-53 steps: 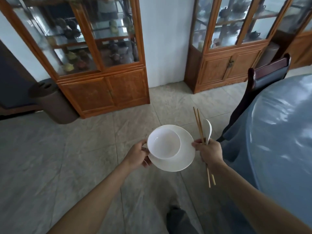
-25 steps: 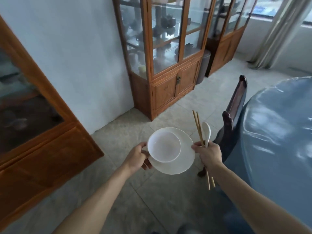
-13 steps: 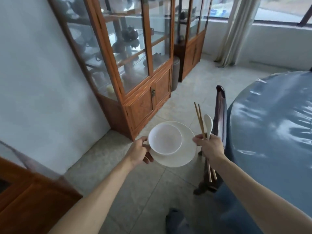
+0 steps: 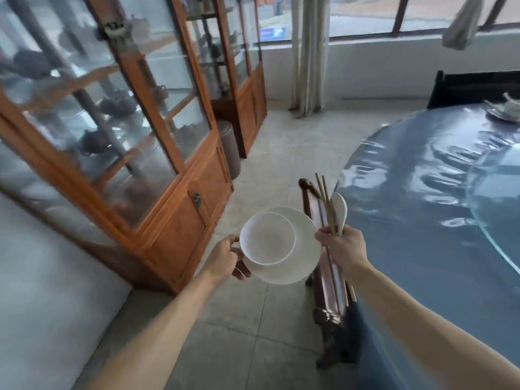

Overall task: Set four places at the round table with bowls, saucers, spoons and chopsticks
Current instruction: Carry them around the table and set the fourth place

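Observation:
My left hand (image 4: 226, 260) grips the left rim of a white saucer (image 4: 305, 249) that carries a white bowl (image 4: 267, 238). Held upright in my right hand (image 4: 339, 247) are a white spoon (image 4: 340, 211) and a pair of wooden chopsticks (image 4: 323, 192). Both hands hover over the floor, left of the round table (image 4: 422, 192) with its shiny blue cover. On the table's far right edge lies a set place with a bowl and saucer (image 4: 503, 111).
A dark wooden chair (image 4: 318, 249) is pushed against the table just below my right hand. Wooden glass-front cabinets (image 4: 157, 130) line the left wall. Another dark chair (image 4: 475, 88) stands at the table's far side. A glass turntable (image 4: 495, 209) covers the table's middle.
The view has swung right along the cabinets; the window, curtain and more of the table have come into sight. Both hands keep the same grips and spacing.

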Action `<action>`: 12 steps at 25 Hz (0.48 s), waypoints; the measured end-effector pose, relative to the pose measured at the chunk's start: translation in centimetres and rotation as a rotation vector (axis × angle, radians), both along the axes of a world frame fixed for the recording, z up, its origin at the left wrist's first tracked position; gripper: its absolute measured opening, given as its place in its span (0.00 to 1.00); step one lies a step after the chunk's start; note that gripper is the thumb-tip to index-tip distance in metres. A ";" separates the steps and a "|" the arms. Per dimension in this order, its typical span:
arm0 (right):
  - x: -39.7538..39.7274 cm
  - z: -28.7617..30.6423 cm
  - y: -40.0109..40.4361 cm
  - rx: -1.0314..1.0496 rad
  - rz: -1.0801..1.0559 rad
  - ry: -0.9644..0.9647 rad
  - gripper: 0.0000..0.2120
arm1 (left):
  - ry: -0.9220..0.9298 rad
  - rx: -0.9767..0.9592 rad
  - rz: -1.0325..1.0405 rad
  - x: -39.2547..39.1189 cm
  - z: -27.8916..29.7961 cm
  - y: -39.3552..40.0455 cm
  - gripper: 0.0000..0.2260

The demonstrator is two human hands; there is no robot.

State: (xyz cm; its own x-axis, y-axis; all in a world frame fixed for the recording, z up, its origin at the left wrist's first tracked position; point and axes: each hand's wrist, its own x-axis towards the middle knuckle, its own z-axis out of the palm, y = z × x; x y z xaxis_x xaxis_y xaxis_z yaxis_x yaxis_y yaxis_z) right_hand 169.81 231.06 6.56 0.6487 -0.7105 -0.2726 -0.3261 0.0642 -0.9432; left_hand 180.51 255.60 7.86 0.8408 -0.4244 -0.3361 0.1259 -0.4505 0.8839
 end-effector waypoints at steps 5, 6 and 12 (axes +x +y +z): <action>0.8 -0.8 -5.3 0.040 -0.158 -0.004 0.07 | -0.010 0.028 -0.185 4.9 -0.4 -7.6 0.17; 0.8 -1.0 -6.3 0.051 -0.199 -0.002 0.06 | -0.007 0.026 -0.228 5.7 -0.4 -9.1 0.17; 0.9 -1.7 -11.0 0.055 -0.478 0.027 0.04 | 0.002 0.030 -0.499 10.6 -1.4 -18.7 0.16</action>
State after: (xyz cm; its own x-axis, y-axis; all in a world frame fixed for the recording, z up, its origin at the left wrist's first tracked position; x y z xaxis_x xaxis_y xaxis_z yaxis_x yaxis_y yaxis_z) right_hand 170.69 220.07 4.82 0.2450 -0.9114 -0.3306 -0.2724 0.2626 -0.9257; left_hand 191.13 236.94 6.44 0.5369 -0.7651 -0.3554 -0.1101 -0.4812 0.8697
